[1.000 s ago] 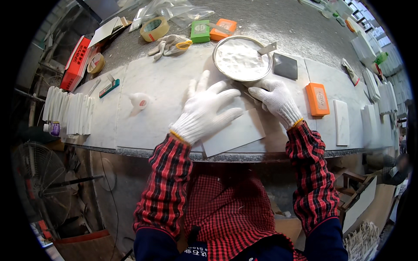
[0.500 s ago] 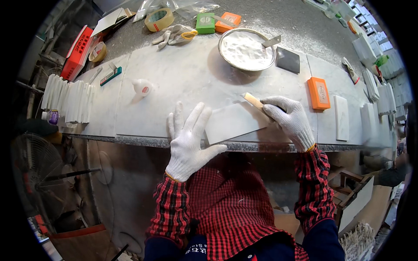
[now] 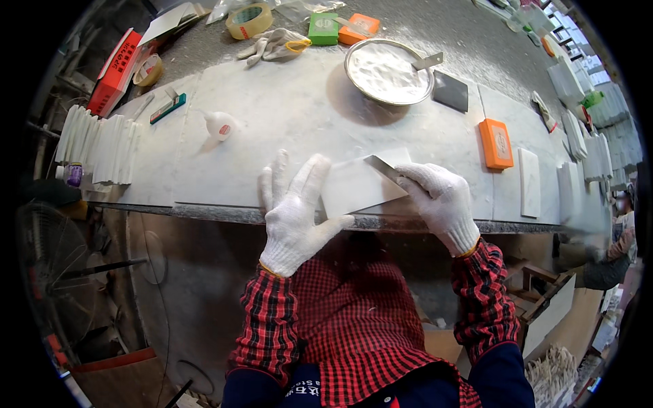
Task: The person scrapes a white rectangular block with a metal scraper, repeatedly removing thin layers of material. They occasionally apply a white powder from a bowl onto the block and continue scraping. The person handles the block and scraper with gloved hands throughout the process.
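At the bench's near edge, our left hand spreads flat, steadying a white tile while our right hand pinches a scraper against it.

A flat white tile lies at the bench edge, a metal scraper on it.

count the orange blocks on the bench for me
2: one orange block lies right of the metal bowl, beyond the right hand; another sits at the far edge beside a green block.
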Available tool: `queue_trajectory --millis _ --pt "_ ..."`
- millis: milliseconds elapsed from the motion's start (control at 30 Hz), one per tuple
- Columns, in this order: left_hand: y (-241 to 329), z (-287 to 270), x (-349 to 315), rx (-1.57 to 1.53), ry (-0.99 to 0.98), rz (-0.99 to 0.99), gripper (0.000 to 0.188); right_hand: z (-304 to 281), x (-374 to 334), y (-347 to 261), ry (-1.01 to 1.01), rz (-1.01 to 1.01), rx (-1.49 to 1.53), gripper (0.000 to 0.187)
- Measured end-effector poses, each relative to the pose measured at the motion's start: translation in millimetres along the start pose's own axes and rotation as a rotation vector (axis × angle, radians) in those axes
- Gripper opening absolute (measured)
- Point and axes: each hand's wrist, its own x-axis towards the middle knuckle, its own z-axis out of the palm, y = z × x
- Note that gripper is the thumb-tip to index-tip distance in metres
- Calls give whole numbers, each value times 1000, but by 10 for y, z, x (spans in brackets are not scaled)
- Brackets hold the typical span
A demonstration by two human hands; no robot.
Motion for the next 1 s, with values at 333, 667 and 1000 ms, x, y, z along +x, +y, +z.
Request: queue_trajectory --millis 333,667,1000 --pt "-26 63 -9 22 84 38 92 -42 -99 -10 16 -7 -84 24" --pt "-66 136 -33 58 122 66 97 -128 -67 -268 -190 41 -259 34" --pt "-71 180 -41 58 167 79 92 -54 5 -412 -318 -44 -395 28"
